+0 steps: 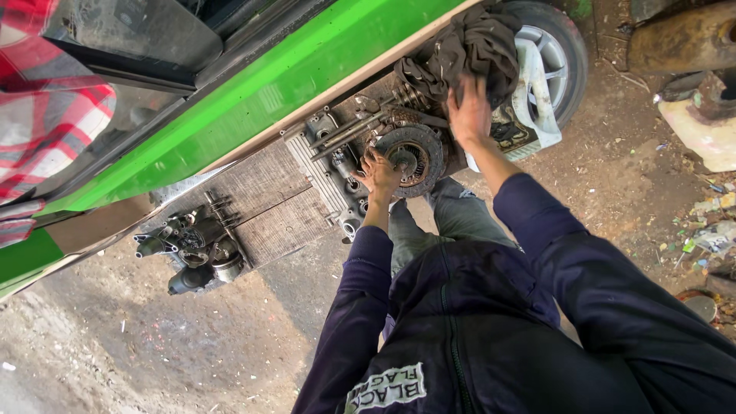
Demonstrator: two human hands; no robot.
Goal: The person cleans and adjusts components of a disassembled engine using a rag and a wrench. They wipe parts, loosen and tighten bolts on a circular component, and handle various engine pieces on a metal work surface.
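- The left hand [378, 175] grips the near edge of a round, rusty clutch disc [410, 157], fingers curled onto its rim.
- The right hand [469, 111] lies flat, fingers spread, on a dark crumpled rag [468, 46], pressing it rather than clenching it.
- The clutch disc lies on a wooden board [268, 203] that serves as a desk, at its far end, just beside the rag.
- Metal rods [353, 130] lie just beyond the disc, touching a grey ribbed engine part [326, 165] at the disc's left.
- A second cluster of greasy grey engine parts [192, 249] sits at the board's other end, well apart from the hands.
- A white plastic bag [537, 92] lies under the rag, against a car wheel [556, 50].
- A green car body [253, 100] runs along the board's far side.
- A person's red-and-white checked sleeve [46, 115] shows at the upper left.
- Dirt ground [115, 353] lies below, with litter [709, 226] at the right.
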